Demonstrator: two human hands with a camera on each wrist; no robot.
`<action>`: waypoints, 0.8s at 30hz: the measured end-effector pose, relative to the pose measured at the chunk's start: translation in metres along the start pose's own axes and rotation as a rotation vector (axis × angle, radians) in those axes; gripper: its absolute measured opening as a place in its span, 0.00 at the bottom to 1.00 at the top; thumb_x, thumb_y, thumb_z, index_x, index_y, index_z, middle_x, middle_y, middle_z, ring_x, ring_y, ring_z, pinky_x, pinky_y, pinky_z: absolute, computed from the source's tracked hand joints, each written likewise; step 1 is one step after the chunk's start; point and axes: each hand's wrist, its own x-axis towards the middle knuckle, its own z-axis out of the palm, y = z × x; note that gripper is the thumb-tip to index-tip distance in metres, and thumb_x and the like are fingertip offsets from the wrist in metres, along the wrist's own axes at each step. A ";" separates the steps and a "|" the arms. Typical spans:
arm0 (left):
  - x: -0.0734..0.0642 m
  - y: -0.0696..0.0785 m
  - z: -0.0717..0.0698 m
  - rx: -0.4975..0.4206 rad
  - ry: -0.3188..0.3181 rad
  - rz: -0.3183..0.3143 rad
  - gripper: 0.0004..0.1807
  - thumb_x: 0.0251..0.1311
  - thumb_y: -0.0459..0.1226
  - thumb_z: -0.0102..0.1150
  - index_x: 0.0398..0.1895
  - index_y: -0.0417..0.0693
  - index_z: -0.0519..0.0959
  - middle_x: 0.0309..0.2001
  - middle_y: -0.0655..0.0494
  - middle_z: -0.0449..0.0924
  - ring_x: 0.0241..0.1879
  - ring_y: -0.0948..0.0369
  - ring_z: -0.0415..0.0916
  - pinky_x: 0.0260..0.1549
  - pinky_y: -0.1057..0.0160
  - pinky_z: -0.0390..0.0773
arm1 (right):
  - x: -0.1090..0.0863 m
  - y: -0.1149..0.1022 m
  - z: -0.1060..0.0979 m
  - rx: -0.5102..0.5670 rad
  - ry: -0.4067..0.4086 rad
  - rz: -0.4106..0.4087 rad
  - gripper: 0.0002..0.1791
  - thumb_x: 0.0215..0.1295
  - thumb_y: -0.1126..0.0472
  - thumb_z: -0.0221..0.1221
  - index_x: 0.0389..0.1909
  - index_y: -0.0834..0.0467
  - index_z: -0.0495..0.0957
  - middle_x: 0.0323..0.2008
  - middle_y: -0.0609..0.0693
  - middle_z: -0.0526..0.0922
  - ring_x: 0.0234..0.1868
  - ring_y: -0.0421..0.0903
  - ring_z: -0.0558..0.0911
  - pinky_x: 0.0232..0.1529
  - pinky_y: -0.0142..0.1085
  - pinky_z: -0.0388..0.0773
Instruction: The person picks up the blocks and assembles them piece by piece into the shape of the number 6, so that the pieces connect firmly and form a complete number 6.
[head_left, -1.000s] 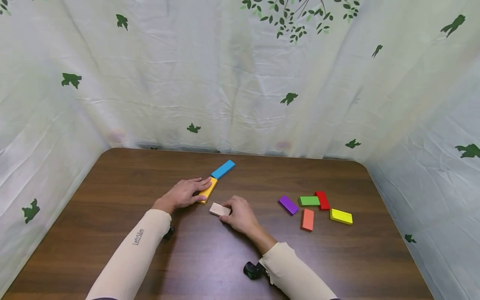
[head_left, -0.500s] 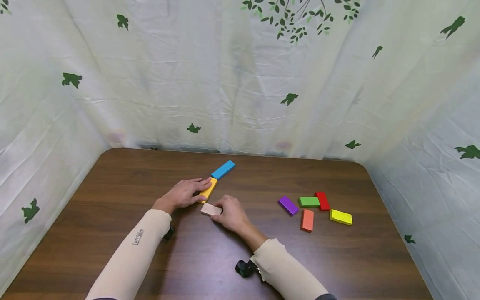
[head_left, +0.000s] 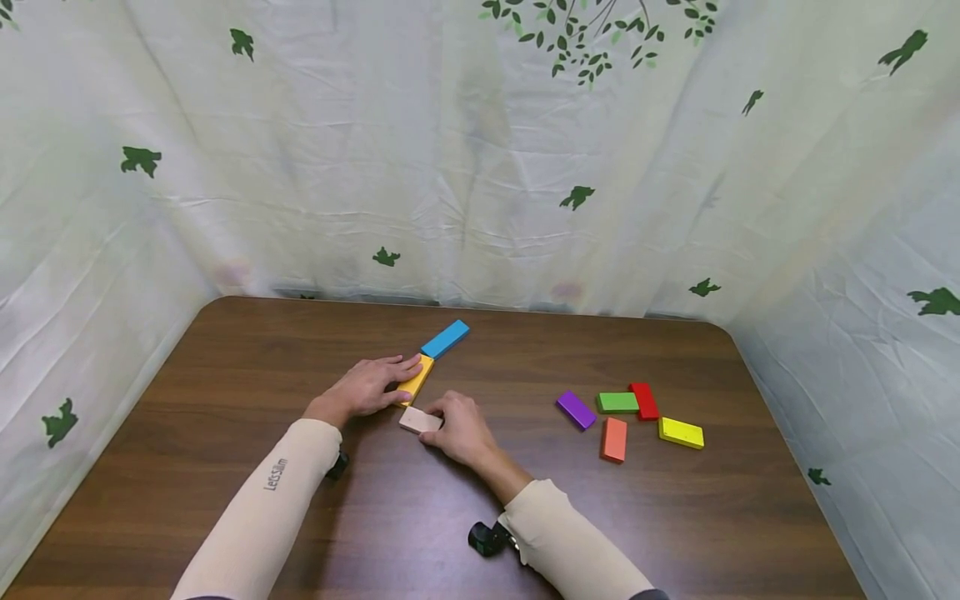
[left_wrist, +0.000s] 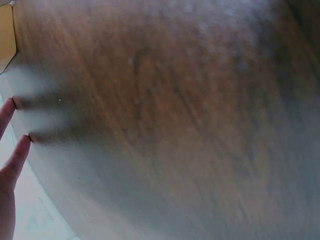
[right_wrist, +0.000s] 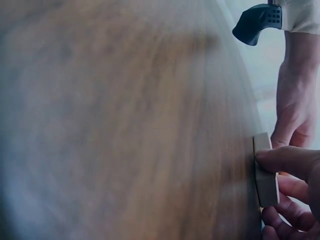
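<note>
Two fingers and the palm of the left hand [head_left: 367, 387] hide part of an orange block [head_left: 417, 381], and the right hand [head_left: 468, 427] covers one end of a pale block [head_left: 418, 419]. The table [head_left: 720, 525] runs out of the head view at its front edge. In the left wrist view only two fingertips [left_wrist: 22, 145] and a sliver of block at the side can be made out; the right wrist view blurs most of the tabletop.

Both held-down blocks lie left of the table's middle. A blue block [head_left: 445, 338] sits nearer the back edge, its corner meeting the orange one's far end. The pale block lies at the orange block's near end; whether they touch is hard to tell. Toward the right edge are five more: purple [head_left: 576, 411], green [head_left: 617, 403], red [head_left: 644, 402], coral [head_left: 613, 440] and yellow [head_left: 681, 433], the green butting against the red. A white curtain [head_left: 322, 167] with leaf prints rises behind the back edge.

The left arm reaches in from the front left, its hand flat, fingers spread and straight across the orange block. The right arm comes from the front right, thumb and fingers pinching the pale block from its right end.
</note>
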 end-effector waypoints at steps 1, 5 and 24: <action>0.000 0.000 0.000 0.002 0.001 0.002 0.34 0.67 0.50 0.53 0.71 0.44 0.62 0.72 0.48 0.58 0.68 0.41 0.58 0.60 0.36 0.60 | 0.000 0.000 0.000 0.003 0.000 0.001 0.15 0.48 0.56 0.74 0.38 0.56 0.87 0.29 0.42 0.78 0.30 0.36 0.74 0.31 0.27 0.69; 0.000 -0.001 0.001 0.000 0.005 0.002 0.34 0.67 0.49 0.53 0.71 0.43 0.62 0.72 0.47 0.58 0.68 0.41 0.58 0.60 0.35 0.60 | 0.000 -0.001 0.001 0.008 0.002 0.006 0.15 0.48 0.56 0.74 0.37 0.56 0.87 0.28 0.42 0.78 0.29 0.36 0.73 0.31 0.27 0.68; 0.000 0.000 -0.001 -0.001 -0.004 0.002 0.34 0.67 0.50 0.53 0.71 0.43 0.61 0.73 0.47 0.57 0.69 0.41 0.58 0.60 0.34 0.59 | 0.002 -0.001 0.005 0.012 0.019 0.014 0.15 0.47 0.55 0.74 0.37 0.55 0.87 0.28 0.41 0.77 0.29 0.35 0.72 0.30 0.26 0.68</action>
